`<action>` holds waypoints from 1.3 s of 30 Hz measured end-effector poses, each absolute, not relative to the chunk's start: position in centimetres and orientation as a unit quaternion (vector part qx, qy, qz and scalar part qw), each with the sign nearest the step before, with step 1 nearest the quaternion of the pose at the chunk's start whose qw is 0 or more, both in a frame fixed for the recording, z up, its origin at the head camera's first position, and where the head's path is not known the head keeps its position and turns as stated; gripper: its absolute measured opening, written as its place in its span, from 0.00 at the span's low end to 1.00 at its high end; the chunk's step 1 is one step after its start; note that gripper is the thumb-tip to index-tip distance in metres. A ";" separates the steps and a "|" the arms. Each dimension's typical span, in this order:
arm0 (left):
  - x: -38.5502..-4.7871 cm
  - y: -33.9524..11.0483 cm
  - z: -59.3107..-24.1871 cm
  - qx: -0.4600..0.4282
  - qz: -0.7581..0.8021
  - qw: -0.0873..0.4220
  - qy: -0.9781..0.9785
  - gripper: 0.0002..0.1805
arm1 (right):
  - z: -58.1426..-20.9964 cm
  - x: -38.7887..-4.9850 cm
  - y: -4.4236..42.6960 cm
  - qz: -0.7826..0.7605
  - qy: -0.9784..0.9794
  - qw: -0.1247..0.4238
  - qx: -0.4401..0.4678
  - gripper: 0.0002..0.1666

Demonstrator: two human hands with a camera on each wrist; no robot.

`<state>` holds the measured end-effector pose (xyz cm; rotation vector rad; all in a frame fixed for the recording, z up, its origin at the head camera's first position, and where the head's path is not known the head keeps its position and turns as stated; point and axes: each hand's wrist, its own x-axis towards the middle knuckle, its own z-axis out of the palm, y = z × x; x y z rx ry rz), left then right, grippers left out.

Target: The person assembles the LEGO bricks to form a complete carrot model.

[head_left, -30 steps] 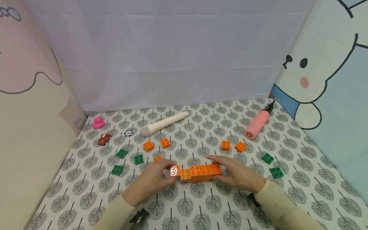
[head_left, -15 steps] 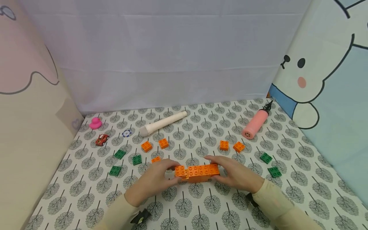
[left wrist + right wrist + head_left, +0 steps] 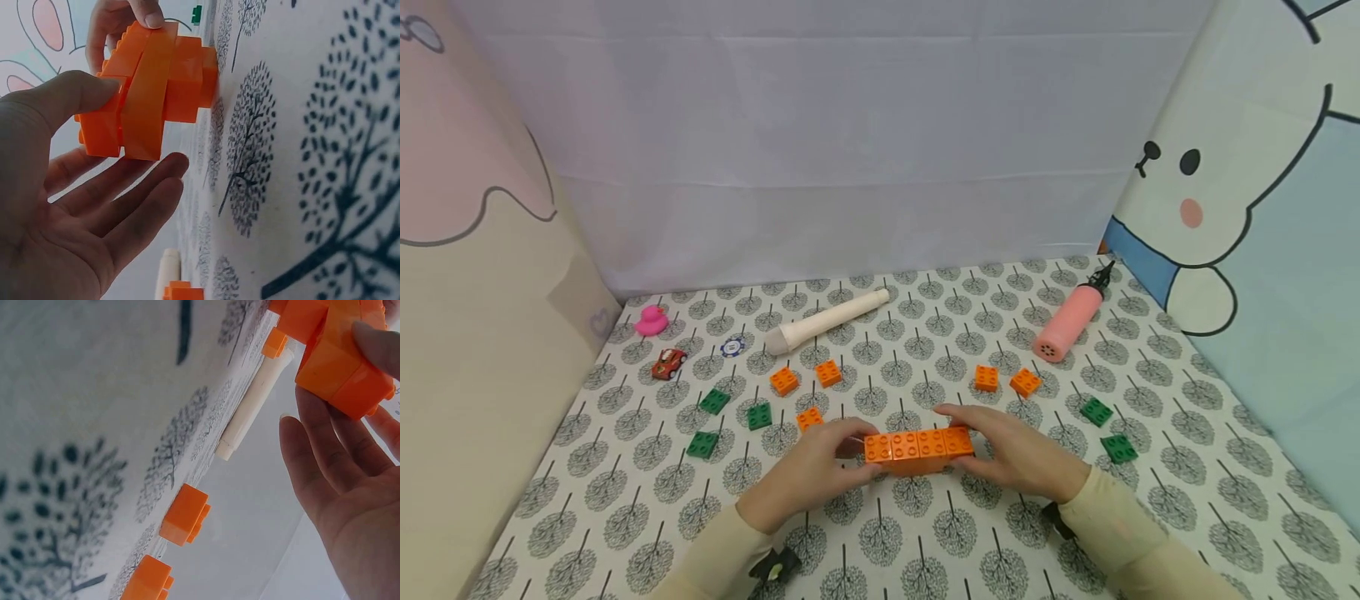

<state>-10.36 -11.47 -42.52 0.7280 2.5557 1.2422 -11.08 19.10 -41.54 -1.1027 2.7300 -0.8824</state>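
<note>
A stepped block of joined orange toy building bricks (image 3: pixel 917 457) stands at the near middle of the table, its base narrower than the upper layers. My left hand (image 3: pixel 816 467) pinches the top-layer orange brick (image 3: pixel 100 134) at the left end between thumb and fingers. In the left wrist view a thin gap shows between that brick and the layer under it. At the opposite end, my right hand (image 3: pixel 1018 450) holds the block, with thumb and fingers on either side. The right wrist view shows the block's overhanging end (image 3: pixel 340 369) in that hand.
Loose orange bricks (image 3: pixel 828 373) (image 3: pixel 987 378) and green bricks (image 3: pixel 759 416) (image 3: pixel 1119 449) lie around the hands. Farther back are a white toy microphone-like stick (image 3: pixel 827 321), pink pump (image 3: pixel 1070 321), red toy car (image 3: pixel 668 363), pink duck (image 3: pixel 651 321) and blue-white chip (image 3: pixel 732 347).
My left hand has moved right with its orange brick, from beside the block to over its left end, where it lines up with the top row. The right hand keeps its hold.
</note>
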 end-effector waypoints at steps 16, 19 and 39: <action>-11.0 -11.4 -42.7 0.221 0.460 0.144 0.848 0.18 | -41.5 -11.0 19.1 -0.295 0.887 0.037 -0.354 0.43; -11.1 -11.3 -42.5 0.219 0.458 0.153 0.848 0.18 | -41.5 -11.0 19.1 -0.297 0.887 0.041 -0.351 0.43; -10.9 -11.2 -43.3 0.245 0.464 0.121 0.843 0.18 | -40.9 -11.1 19.7 -0.300 0.887 0.049 -0.348 0.42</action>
